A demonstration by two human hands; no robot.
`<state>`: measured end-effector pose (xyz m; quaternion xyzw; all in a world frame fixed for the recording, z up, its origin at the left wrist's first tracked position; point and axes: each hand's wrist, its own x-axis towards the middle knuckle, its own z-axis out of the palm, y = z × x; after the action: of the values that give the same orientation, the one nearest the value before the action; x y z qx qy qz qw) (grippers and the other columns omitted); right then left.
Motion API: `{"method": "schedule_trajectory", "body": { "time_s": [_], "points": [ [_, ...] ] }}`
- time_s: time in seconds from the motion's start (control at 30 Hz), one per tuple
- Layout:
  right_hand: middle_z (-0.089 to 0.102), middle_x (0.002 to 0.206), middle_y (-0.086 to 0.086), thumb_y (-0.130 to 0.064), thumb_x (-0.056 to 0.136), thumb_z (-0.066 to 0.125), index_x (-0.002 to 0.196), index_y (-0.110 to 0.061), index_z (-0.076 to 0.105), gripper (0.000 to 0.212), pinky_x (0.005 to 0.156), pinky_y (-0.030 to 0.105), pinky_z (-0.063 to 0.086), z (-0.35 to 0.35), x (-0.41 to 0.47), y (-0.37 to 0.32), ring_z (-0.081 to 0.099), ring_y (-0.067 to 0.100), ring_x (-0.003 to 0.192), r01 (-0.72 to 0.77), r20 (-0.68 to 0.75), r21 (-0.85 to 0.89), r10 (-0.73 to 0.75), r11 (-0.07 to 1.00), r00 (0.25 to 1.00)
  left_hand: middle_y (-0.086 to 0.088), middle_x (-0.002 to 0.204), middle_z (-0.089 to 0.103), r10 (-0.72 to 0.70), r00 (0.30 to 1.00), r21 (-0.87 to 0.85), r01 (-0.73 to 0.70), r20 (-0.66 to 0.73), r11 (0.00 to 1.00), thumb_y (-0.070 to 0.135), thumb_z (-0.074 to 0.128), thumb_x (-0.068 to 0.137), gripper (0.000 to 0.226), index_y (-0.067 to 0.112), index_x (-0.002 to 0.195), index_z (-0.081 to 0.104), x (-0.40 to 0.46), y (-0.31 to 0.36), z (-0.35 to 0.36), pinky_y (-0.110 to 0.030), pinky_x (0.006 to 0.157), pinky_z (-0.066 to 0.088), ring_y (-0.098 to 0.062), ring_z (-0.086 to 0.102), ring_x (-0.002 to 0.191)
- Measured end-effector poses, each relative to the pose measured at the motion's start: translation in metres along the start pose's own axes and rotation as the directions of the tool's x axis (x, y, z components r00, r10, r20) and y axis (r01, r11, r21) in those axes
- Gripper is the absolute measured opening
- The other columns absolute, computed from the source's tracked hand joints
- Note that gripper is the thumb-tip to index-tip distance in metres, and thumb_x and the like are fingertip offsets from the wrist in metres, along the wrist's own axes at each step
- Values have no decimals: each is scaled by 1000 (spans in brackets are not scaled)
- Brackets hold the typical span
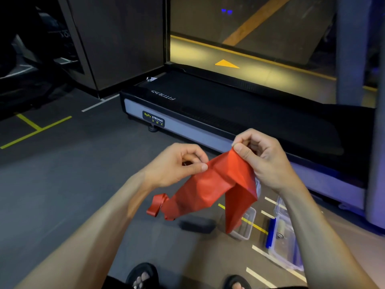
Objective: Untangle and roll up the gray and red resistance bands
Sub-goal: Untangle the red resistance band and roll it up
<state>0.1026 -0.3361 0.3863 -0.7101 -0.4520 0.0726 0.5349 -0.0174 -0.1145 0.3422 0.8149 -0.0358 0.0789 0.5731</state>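
One red band, held up over the floor. Left hand pinches its top edge; right hand pinches a higher corner. Two tails hang down, one twisted. One dark gray roll lies below. Two clear bins, one treadmill.

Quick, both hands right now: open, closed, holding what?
Left hand: closed, pinching the red resistance band at its upper edge.
Right hand: closed, pinching the same band's top corner.
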Motion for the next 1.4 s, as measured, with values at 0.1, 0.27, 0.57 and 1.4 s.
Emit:
{"method": "schedule_trajectory", "body": {
  "time_s": [0.1,0.27,0.57,1.4],
  "points": [
    [64,84,11,-11,100,65,93,-11,66,7,69,31,47,1,1,0,57,17,74,8,-26,6,-8,1000,1000,7,82,72,29,998,-32,-27,47,999,6,73,93,4,6,95,69,-2,1,7,-21,77,48,-5,64,78],
    [63,84,10,-13,100,65,94,-11,66,6,70,33,48,3,1,-4,58,28,75,40,16,-6,-40,999,999,9,94,76,13,999,10,-14,43,1000,10,73,94,7,9,101,74,0,-1,28,-20,79,52,0,69,82],
    [63,83,5,-11,99,64,95,-8,66,6,71,28,49,0,1,-6,58,17,77,48,34,17,-48,999,998,13,68,59,-83,970,9,83,229,996,18,58,105,41,32,67,64,0,9,30,-31,65,52,-14,59,60],
    [67,84,-5,-20,97,67,90,-25,68,9,75,46,52,-11,-5,15,64,18,80,26,35,-248,-18,968,999,11,81,77,-79,996,298,85,-33,951,26,84,85,8,24,81,77,-2,6,-17,-25,78,54,-2,71,76]
  ]
}}
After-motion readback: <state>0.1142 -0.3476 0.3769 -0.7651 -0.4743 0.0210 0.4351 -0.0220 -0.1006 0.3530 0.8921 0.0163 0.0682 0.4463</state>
